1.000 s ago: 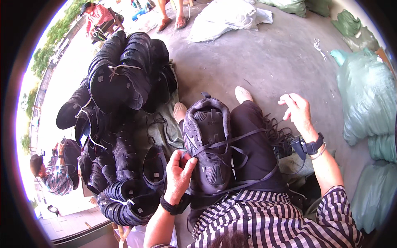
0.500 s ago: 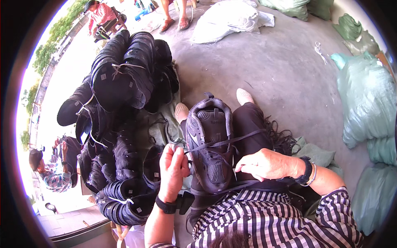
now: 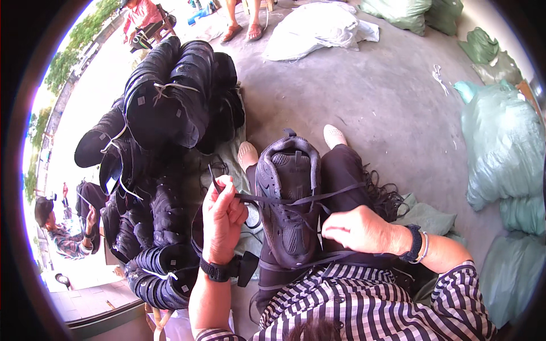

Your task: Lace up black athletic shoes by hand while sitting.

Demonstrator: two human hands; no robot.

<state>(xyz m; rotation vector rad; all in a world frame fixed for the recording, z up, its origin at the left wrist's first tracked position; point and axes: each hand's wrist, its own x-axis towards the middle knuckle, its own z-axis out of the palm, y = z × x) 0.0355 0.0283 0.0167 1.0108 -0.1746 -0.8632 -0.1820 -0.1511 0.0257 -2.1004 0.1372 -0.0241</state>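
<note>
A black sneaker upper [image 3: 288, 199] rests on my lap, its toe toward me and its heel loop away from me. A flat black shoelace [image 3: 267, 199] runs across its opening. Left of the upper, my left hand [image 3: 223, 219] pinches this lace, and the lace's tip sticks up above my fingers. My right hand [image 3: 364, 230] is closed just right of the toe. A thin pale sliver shows by its fingertips, but what they hold is too small to make out.
Stacks of black shoe uppers [image 3: 165, 102] tied with white cord rise at my left. More loose laces [image 3: 382, 196] lie over my right leg. Green sacks [image 3: 503, 142] line the right side, and a white sack [image 3: 313, 31] lies ahead. Other people sit at far left.
My left hand has moved up and slightly left, drawing the lace outward, and its tip now shows above the fingers. My right hand stays near the toe.
</note>
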